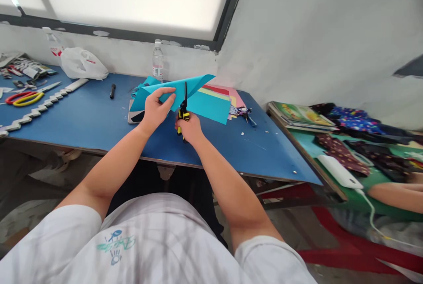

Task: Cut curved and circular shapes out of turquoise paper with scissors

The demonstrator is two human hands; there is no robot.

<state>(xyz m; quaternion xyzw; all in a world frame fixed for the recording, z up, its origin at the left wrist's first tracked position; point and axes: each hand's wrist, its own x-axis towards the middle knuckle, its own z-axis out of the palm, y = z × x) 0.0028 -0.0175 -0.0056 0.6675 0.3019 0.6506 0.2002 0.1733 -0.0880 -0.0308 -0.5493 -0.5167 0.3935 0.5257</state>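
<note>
My left hand (158,108) is closed on a bright blue sheet of paper (194,83), which curls upward at its right corner. In my right hand (190,127) is a pair of black and yellow scissors (183,110). Their dark blade stands upright against the front of the sheet, pointing away from me. Behind the scissors, to the right, another blue sheet (211,107) lies flat on the table. Under the held sheet, a pale flat object with a dark face (134,118) shows in part.
On the blue table (109,132) lie a black marker (113,91), red and yellow scissors (29,97), a folded zigzag strip (42,108) and pink paper (236,97). A water bottle (157,60) and plastic bag (82,64) stand behind. Another person's arm (396,195) rests at right.
</note>
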